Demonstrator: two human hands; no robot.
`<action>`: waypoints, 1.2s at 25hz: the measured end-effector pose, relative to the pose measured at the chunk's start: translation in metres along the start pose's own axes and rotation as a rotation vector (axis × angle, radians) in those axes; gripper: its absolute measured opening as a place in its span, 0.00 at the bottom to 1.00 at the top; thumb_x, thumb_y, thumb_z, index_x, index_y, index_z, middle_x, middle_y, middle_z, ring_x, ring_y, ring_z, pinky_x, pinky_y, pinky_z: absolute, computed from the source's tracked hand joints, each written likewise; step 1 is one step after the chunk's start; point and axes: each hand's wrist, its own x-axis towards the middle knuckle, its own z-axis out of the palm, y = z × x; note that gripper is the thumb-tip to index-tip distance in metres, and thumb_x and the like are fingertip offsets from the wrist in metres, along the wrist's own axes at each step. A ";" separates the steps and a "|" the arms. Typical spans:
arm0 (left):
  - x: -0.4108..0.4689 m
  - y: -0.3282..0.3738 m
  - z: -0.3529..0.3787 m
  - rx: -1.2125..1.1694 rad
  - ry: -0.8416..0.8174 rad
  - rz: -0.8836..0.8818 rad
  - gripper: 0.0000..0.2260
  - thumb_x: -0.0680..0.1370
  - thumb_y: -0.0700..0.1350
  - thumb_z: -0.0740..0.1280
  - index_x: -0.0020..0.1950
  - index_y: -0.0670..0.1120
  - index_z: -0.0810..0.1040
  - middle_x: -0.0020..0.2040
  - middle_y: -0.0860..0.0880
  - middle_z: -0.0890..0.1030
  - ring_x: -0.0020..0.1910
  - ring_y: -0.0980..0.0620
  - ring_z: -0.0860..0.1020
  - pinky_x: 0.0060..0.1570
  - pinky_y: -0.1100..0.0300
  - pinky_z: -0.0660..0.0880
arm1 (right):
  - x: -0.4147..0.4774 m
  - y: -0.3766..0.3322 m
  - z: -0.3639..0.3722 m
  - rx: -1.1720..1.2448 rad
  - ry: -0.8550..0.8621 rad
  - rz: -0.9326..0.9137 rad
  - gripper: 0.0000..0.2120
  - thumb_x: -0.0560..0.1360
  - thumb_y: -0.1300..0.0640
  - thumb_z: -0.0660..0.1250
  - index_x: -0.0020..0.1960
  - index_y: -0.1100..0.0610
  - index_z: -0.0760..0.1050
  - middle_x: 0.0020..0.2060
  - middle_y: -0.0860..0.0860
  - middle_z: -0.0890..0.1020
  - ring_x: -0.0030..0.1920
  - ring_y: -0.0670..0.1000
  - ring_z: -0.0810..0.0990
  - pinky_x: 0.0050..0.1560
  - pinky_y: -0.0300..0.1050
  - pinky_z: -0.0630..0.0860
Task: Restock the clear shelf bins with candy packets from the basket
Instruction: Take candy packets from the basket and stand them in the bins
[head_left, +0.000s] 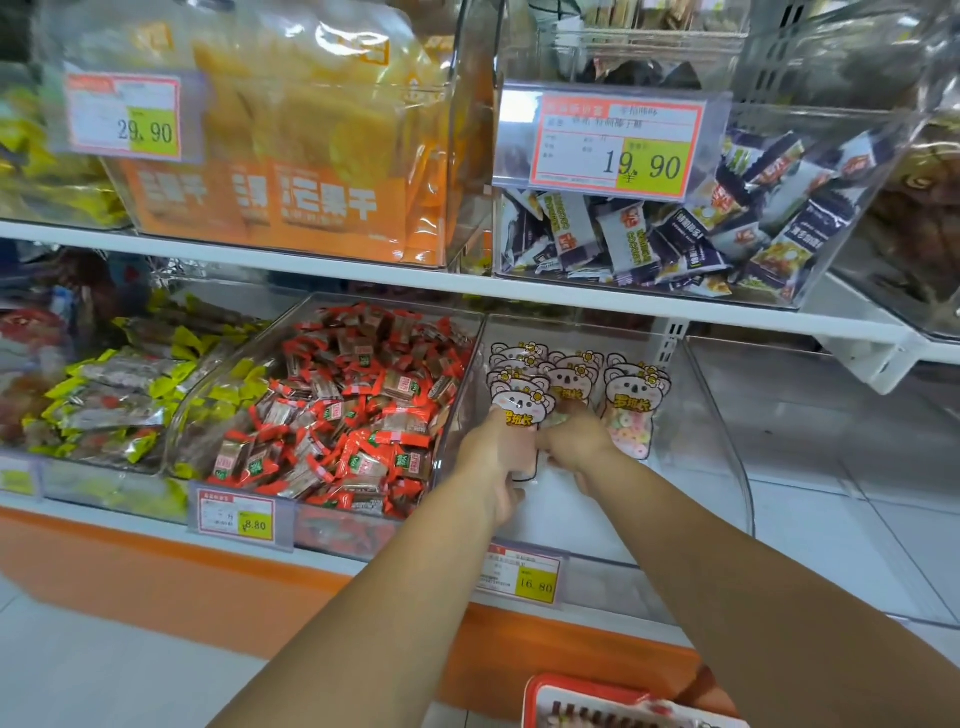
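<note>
Both my hands reach into a clear shelf bin (727, 467) on the lower shelf. Several koala-shaped candy packets (631, 400) stand upright in rows at the back of this bin. My left hand (493, 457) grips the front packet of the left row (519, 402) by its lower part. My right hand (576, 441) holds the bottom of the middle row's packet (569, 384), fingers curled round it. A red basket (540, 691) with more packets shows at the bottom edge, below my right forearm.
To the left stands a bin of red-wrapped candies (353, 405), then one with yellow-green packets (114, 395). The upper shelf holds bins of orange bags (311, 197) and dark small packets (727, 228). A 16.80 price tag (524, 571) hangs on the bin's front.
</note>
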 end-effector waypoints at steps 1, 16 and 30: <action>-0.003 0.000 0.000 -0.002 -0.014 0.002 0.16 0.82 0.58 0.58 0.52 0.48 0.78 0.42 0.47 0.78 0.33 0.50 0.71 0.33 0.60 0.66 | -0.002 -0.001 -0.001 -0.016 0.000 0.009 0.32 0.69 0.63 0.75 0.70 0.60 0.66 0.61 0.59 0.77 0.59 0.60 0.77 0.59 0.55 0.77; -0.129 -0.055 -0.001 0.411 -0.193 0.572 0.17 0.80 0.55 0.62 0.68 0.55 0.72 0.62 0.56 0.78 0.62 0.51 0.77 0.64 0.50 0.73 | -0.176 0.026 -0.084 0.155 0.134 -0.415 0.13 0.75 0.63 0.68 0.56 0.48 0.75 0.47 0.50 0.79 0.47 0.49 0.80 0.50 0.46 0.80; -0.112 -0.251 -0.056 1.436 -0.379 0.423 0.26 0.77 0.47 0.69 0.74 0.53 0.66 0.69 0.46 0.70 0.60 0.46 0.75 0.59 0.54 0.74 | -0.249 0.271 -0.111 -0.719 -0.226 0.096 0.26 0.81 0.47 0.60 0.77 0.50 0.59 0.72 0.54 0.63 0.70 0.56 0.66 0.62 0.46 0.69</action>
